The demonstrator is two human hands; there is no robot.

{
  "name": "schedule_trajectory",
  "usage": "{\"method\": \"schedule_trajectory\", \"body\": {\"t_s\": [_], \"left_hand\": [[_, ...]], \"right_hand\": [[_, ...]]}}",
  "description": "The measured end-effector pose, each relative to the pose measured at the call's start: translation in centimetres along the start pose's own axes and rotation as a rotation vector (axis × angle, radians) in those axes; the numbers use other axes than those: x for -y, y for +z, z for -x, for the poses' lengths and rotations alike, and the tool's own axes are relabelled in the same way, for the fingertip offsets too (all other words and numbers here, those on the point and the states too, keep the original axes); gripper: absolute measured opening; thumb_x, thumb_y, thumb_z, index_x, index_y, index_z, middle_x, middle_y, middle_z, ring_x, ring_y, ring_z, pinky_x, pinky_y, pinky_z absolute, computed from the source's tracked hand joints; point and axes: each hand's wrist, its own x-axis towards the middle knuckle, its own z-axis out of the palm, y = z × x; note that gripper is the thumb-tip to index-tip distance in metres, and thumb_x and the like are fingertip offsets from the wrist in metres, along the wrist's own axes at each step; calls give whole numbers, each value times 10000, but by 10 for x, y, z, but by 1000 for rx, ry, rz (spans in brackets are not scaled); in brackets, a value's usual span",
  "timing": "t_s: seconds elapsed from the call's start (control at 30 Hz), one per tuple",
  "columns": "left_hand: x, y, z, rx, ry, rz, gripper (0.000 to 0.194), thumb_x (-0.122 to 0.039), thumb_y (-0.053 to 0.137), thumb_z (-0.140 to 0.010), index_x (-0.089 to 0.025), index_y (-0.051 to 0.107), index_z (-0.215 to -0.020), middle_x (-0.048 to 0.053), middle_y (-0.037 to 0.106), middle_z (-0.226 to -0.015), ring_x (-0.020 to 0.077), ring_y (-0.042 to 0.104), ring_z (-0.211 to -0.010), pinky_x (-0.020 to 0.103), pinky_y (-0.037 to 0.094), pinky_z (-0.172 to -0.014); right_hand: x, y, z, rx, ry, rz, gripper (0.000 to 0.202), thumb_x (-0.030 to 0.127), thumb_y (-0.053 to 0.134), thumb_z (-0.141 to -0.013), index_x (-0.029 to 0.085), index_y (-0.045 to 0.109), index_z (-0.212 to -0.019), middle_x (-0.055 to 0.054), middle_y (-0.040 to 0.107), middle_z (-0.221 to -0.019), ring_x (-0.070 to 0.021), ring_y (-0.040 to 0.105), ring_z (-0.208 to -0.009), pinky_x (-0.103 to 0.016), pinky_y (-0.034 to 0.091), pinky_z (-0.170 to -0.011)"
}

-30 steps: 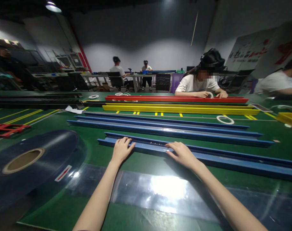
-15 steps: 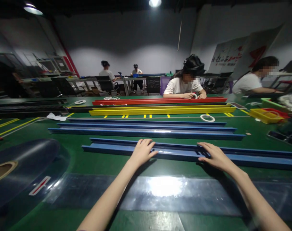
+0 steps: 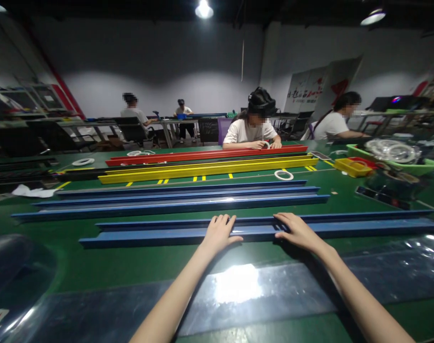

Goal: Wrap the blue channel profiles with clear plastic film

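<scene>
A long blue channel-shaped rail (image 3: 141,237) lies across the green table before me. My left hand (image 3: 220,233) rests palm down on it, fingers stretched over the far wall and thumb spread to the right. My right hand (image 3: 296,232) lies over the same rail further right, fingertips on the far wall and thumb near the front edge. Both hands look open, with a stretch of bare rail between them. Nearer to me, a strip of clear plastic film (image 3: 138,305) lies flat under my forearms, glaring under the lamp.
Several blue rails (image 3: 181,206) lie beyond, then a yellow rail (image 3: 209,170) and a red rail (image 3: 206,155). A film roll (image 3: 13,276) sits at left. White rings (image 3: 284,175), a yellow tray (image 3: 353,166) and a green basket (image 3: 426,165) are further back. A co-worker (image 3: 252,128) sits opposite.
The view has turned to the right. My hands have come closer together, and the left hand is further right along the rail. The right end of the rail has come into view.
</scene>
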Motion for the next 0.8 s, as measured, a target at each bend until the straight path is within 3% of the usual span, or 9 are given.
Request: {"method": "schedule_trajectory", "body": {"t_s": [0.17,0.5,0.63,0.8], "left_hand": [[28,-2,11,-2,-1,-56,699,-653,428,-772,-162,454,-1269,123,565,-1122,253,507,-1035,370,375,-898],[122,-3,59,-16,-72,-53,639,-623,473,-774,-241,450,-1286,106,556,-1210,241,509,-1107,371,372,-959],[151,-7,72,41,-105,-59,648,-619,476,-776,-252,431,-1309,87,547,-1244,229,493,-1149,367,343,-997],[187,-10,90,95,-209,-100,644,-592,463,-798,-271,381,-1350,71,494,-1326,223,430,-1231,388,265,-1056]], "right_hand": [[28,2,-18,16,-34,28,621,519,567,-769,111,520,-1235,-162,551,-1226,-276,490,-1129,-400,375,-955],[108,35,-67,-10,-111,48,623,526,586,-759,129,497,-1230,-151,559,-1201,-282,480,-1109,-412,384,-910],[107,40,-75,26,-204,8,684,506,599,-759,124,432,-1302,-162,492,-1296,-266,429,-1197,-397,351,-973],[69,31,-65,10,-132,34,656,475,582,-778,120,438,-1311,-165,462,-1331,-274,407,-1230,-413,324,-1014]]}}
